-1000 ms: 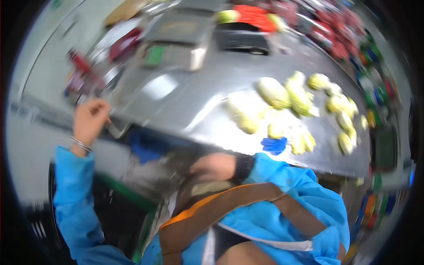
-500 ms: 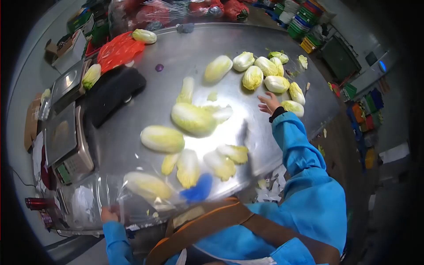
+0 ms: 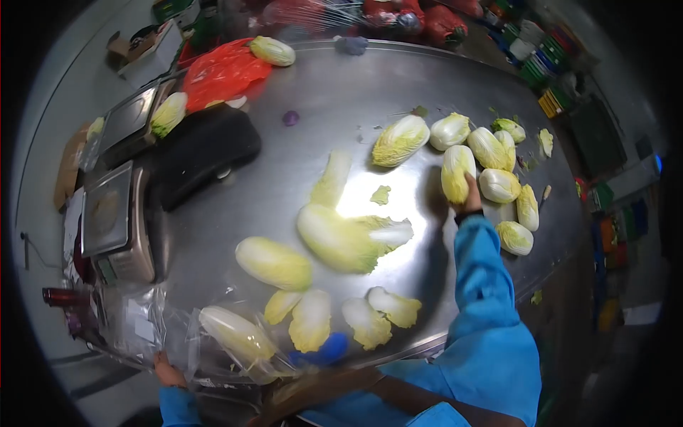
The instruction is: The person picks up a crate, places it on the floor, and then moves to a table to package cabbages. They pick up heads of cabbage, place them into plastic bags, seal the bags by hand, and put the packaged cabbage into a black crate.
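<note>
One napa cabbage (image 3: 455, 171) sits in the right hand (image 3: 472, 196), fingers closed round its lower end, among other cabbages (image 3: 499, 185) on the steel bench (image 3: 341, 92). At the near edge, the left hand (image 3: 168, 370) grips a clear plastic bag (image 3: 139, 326) holding one bagged cabbage (image 3: 235, 334).

Cabbages (image 3: 341, 238) lie on the table (image 3: 334, 92), scale (image 3: 114, 220) left.

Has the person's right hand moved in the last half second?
Yes. Judged against the steel table, the right hand has slid forward, away from the near edge, and now grips a cabbage.
</note>
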Available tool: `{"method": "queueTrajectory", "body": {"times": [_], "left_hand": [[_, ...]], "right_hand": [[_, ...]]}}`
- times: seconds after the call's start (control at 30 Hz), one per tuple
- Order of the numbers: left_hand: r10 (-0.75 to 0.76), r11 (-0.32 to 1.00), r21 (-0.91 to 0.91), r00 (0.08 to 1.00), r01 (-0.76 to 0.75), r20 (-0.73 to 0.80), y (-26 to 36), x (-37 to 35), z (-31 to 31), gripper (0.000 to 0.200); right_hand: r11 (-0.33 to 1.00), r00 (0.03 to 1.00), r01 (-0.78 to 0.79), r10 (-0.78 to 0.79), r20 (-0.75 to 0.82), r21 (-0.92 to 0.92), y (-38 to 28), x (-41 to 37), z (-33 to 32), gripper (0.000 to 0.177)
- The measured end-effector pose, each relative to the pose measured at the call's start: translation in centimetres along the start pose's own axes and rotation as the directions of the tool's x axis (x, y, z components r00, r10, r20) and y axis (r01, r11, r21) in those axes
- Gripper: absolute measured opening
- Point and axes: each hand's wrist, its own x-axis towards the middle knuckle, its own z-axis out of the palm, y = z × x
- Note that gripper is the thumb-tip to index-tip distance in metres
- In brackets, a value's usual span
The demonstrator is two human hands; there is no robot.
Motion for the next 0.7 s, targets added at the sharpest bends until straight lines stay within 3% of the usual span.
{"method": "queueTrajectory", "body": {"times": [0.03,0.1,0.13,0.17,0.2,0.23,0.27,0.3,0.33,0.37,0.4,0.43,0.47,0.53,0.6,0.63,0.67,0.7], "left_hand": [[-0.08,0.99,-0.116,0.996,0.076,-0.027,1.5,-0.2,-1.5,0.046],[0.114,0.935,0.313,0.977,-0.168,0.183,1.8,-0.2,-3.6,0.05],[-0.002,0.965,0.257,0.981,-0.049,0.195,3.2,0.3,-5.0,0.056],[0.009,0.981,0.192,0.998,-0.02,0.059,4.6,-0.1,-6.5,0.053],[0.131,0.99,0.075,0.976,-0.12,-0.176,9.8,-0.6,-11.6,0.047],[0.209,0.978,0.081,0.924,-0.193,-0.322,9.9,-0.4,-12.1,0.05],[-0.048,0.983,0.177,0.998,0.054,-0.037,12.1,-0.1,-13.0,0.047],[-0.036,0.984,0.18,0.996,0.022,0.079,11.7,-0.3,-10.0,0.041],[-0.018,0.969,0.243,0.968,-0.044,0.249,9.7,-0.7,-3.5,0.042],[-0.456,0.89,0.135,0.839,0.436,0.296,10.3,-1.2,-0.4,0.049],[-0.493,0.762,-0.264,0.793,0.592,0.358,10.9,-1.4,-0.6,0.05],[-0.317,0.916,-0.163,0.912,0.366,0.261,10.5,-1.7,-0.4,0.05],[-0.095,0.994,-0.026,0.972,0.103,0.215,9.8,-2.3,0.0,0.051],[-0.054,0.994,-0.094,0.994,0.063,0.1,10.3,-5.7,-5.8,0.063],[0.059,0.951,-0.295,0.989,-0.097,-0.134,11.0,-9.2,-11.0,0.074],[0.058,0.949,-0.301,0.99,-0.095,-0.131,11.3,-10.6,-12.0,0.074],[0.133,0.907,-0.373,0.974,-0.194,-0.184,11.7,-11.8,-12.6,0.075],[0.2,0.852,-0.434,0.949,-0.291,-0.243,11.8,-12.7,-12.7,0.076]], "right_hand": [[0.995,0.997,0.001,-0.009,0.078,0.099,0.1,-4.2,3.0,0.076],[0.972,0.966,-0.052,-0.009,0.257,0.228,0.5,-13.2,8.7,0.079],[0.96,0.93,-0.115,0.014,0.368,0.254,1.2,-16.6,11.5,0.083],[0.963,0.907,-0.115,0.002,0.422,0.243,1.6,-20.0,14.6,0.086],[0.964,0.879,-0.123,-0.004,0.476,0.234,2.4,-22.8,17.2,0.09],[0.957,0.803,-0.205,0.046,0.595,0.203,3.9,-24.4,18.3,0.092],[0.948,0.709,-0.268,0.072,0.701,0.173,5.0,-25.4,19.7,0.094],[0.946,0.604,-0.303,0.093,0.791,0.12,4.9,-28.4,23.8,0.089],[0.93,0.555,-0.354,0.125,0.822,0.098,7.5,-29.8,23.9,0.089],[0.968,0.58,-0.211,0.235,0.78,-0.135,11.0,-31.0,22.8,0.084],[0.936,0.625,-0.028,0.29,0.725,-0.35,13.1,-31.5,23.1,0.08],[0.86,0.507,-0.464,0.456,0.731,-0.214,13.0,-35.1,25.7,0.071],[0.577,0.339,-0.813,0.572,0.747,-0.073,12.7,-39.2,27.5,0.063],[0.44,0.075,-0.825,0.706,0.704,-0.354,16.0,-40.2,27.6,0.055],[0.409,0.042,-0.781,0.788,0.615,-0.471,18.2,-41.9,29.6,0.051],[0.401,0.025,-0.789,0.777,0.628,-0.465,19.8,-42.4,30.6,0.047],[0.387,0.029,-0.8,0.787,0.616,-0.458,20.1,-43.3,32.1,0.051],[0.684,0.259,-0.465,0.712,0.653,-0.561,21.3,-43.8,32.3,0.057]]}}
